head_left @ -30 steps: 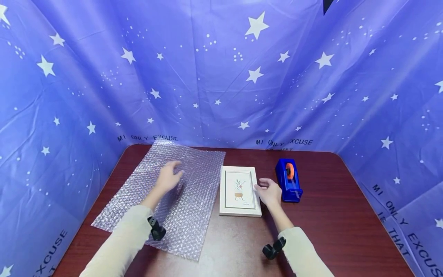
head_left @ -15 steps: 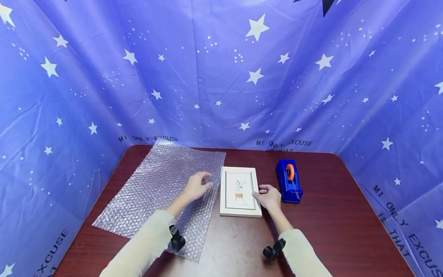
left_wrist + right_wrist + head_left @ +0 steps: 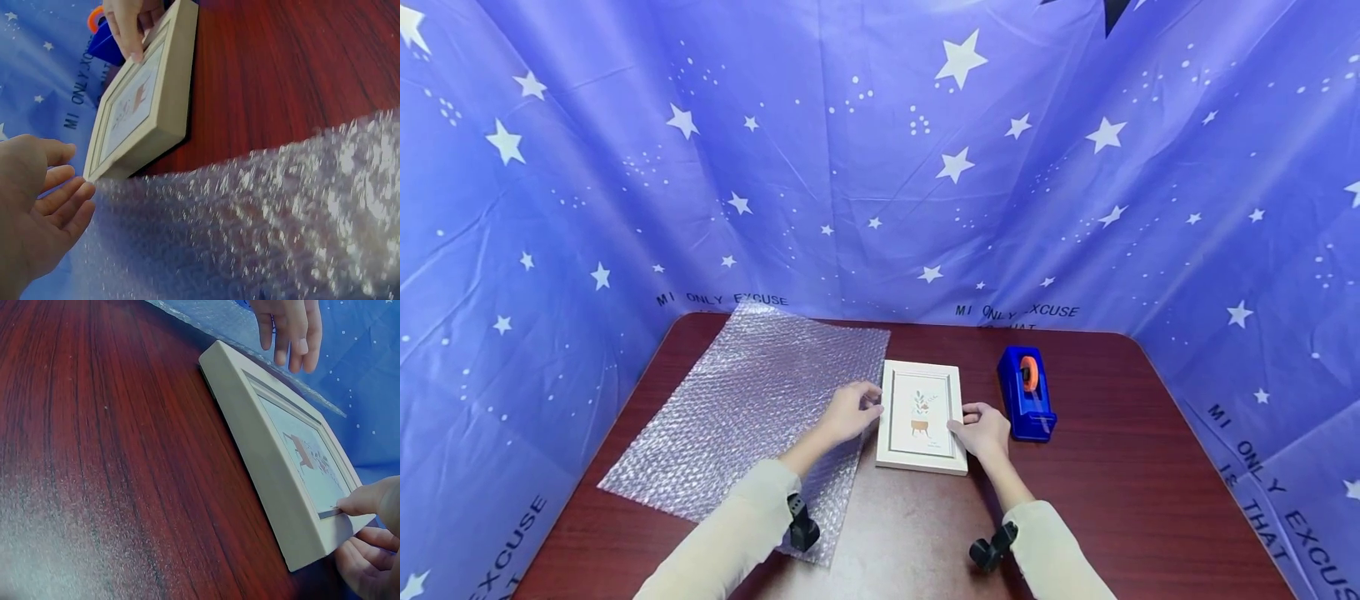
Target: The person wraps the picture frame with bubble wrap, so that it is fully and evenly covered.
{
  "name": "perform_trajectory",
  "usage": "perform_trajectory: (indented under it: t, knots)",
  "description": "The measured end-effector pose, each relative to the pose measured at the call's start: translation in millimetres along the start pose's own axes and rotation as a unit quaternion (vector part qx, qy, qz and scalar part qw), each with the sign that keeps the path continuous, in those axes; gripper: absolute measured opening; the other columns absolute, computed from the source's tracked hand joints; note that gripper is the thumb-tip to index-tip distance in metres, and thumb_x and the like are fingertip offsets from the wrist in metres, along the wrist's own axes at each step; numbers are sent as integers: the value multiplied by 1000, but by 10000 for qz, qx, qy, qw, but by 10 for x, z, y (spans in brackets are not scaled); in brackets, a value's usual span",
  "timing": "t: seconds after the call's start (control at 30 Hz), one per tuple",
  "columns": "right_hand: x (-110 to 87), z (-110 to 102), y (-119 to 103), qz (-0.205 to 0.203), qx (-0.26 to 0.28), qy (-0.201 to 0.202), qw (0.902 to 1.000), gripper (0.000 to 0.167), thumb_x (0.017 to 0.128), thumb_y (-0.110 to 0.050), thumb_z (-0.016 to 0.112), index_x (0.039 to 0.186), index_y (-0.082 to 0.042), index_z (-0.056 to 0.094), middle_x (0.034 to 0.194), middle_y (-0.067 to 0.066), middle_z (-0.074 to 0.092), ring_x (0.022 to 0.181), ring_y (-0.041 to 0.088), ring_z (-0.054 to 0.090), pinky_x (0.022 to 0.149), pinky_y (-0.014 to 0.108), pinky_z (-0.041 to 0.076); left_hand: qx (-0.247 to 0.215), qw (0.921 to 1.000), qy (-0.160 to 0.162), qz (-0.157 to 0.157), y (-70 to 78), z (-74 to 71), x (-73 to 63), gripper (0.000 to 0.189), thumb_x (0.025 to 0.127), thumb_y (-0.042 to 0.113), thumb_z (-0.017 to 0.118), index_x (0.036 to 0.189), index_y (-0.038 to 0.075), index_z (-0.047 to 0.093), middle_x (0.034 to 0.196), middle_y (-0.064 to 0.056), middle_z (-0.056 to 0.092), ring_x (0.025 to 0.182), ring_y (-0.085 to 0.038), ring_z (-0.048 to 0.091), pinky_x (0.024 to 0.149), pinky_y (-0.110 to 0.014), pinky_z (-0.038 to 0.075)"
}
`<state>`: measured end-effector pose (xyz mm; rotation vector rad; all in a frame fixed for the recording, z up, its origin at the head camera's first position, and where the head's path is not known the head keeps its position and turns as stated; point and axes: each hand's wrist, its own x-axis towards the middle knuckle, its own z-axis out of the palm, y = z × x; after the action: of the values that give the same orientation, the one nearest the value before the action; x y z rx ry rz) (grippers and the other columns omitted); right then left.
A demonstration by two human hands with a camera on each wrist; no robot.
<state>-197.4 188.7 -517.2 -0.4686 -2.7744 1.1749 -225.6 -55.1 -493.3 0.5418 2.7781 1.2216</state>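
A cream picture frame (image 3: 922, 462) with a plant drawing (image 3: 312, 462) lies face up at the middle of the table. My right hand (image 3: 987, 432) pinches its right edge; the right wrist view shows the thumb (image 3: 369, 501) on the front face and the other fingers at the side and underneath. Close to the left edge is my left hand (image 3: 850, 412), its fingers loosely bent with nothing between them. A gap between this hand and the frame shows in the right wrist view. Under the left forearm a sheet of bubble wrap (image 3: 737, 417) lies flat, reaching to the frame's left side.
A blue tape dispenser (image 3: 1026, 396) with an orange roll core (image 3: 1029, 372) stands right of the right hand. The dark red wooden table (image 3: 1120, 467) ends at a blue star-printed curtain (image 3: 850, 167) at the back and sides.
My left hand has moved right across the bubble wrap to the frame's left edge. The right hand has closed on the right edge, and the frame has turned very slightly.
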Motion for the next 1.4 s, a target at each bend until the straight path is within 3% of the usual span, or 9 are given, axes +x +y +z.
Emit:
perform_trajectory:
  t: [0.27,0.53,0.77,0.97,1.2,1.3,1.4]
  knots:
    - [8,-75,43,114,-50,117,9999,34,73,-17,76,102,0,69,85,14,74,77,25,69,65,28,52,95,9998,67,177,48,135,50,30,83,9,67,109,-5,63,100,-16,70,84,-22,69,74,-28,58]
    - [-4,-66,69,25,-67,69,10000,34,73,-18,77,100,2,70,84,15,75,74,23,70,65,28,53,84,9985,5,-532,80,245,79,31,82,11,68,109,-4,63,96,-15,69,82,-21,65,72,-30,55]
    - [-20,-126,70,-1,-172,-92,9998,37,74,-19,78,102,5,70,87,16,75,79,27,71,69,31,54,-1,9972,-10,-744,24,348,97,33,81,13,69,108,-4,63,93,-14,70,84,-23,65,74,-32,55]
    - [-17,-157,90,-15,-7,-89,10000,35,74,-16,78,102,3,72,88,16,76,79,25,72,73,32,55,157,9969,299,-715,44,429,87,37,81,14,69,112,-6,64,92,-13,71,84,-23,67,75,-34,57]
    - [-50,-165,100,59,201,27,9998,33,73,-14,79,102,1,74,84,14,76,64,3,64,70,29,53,664,9937,647,-636,174,461,41,37,79,12,68,110,-8,67,87,-12,67,84,-24,63,72,-34,55]
    - [-67,-184,104,1,241,67,9997,33,72,-13,79,102,1,74,83,14,76,63,5,66,70,30,54,629,9931,693,-702,213,462,25,38,79,12,68,111,-8,66,86,-11,66,82,-22,61,70,-32,55]
    - [-67,-201,119,-5,319,172,9993,34,72,-13,80,103,-1,74,82,14,76,69,15,71,72,32,55,526,9931,788,-687,225,467,23,39,79,11,69,114,-7,66,87,-10,66,82,-21,61,72,-33,55]
